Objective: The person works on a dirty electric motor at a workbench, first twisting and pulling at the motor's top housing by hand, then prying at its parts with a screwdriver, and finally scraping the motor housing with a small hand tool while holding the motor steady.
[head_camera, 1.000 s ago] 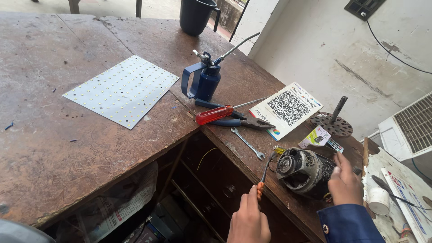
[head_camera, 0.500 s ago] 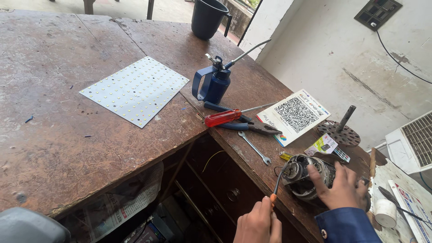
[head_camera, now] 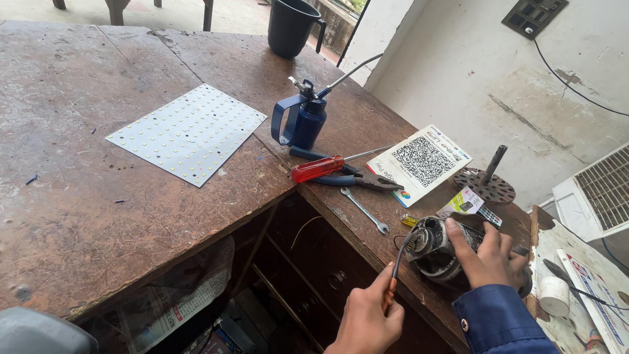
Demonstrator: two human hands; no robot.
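My right hand (head_camera: 488, 255) has slid over the motor (head_camera: 436, 252) at the tabletop's (head_camera: 78, 196) lower-right edge, fingers clamped on it, while my left hand (head_camera: 363, 321), fingers wrapped tight, now brings the screwdriver (head_camera: 396, 272) tip to its end.

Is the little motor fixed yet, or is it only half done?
Half done, it seems. Done: the motor lies bare on the bench, its insides showing. In hand: the right hand steadies it while the left hand pokes a thin tool into its end. Left: spanner, pliers and red screwdriver wait nearby.
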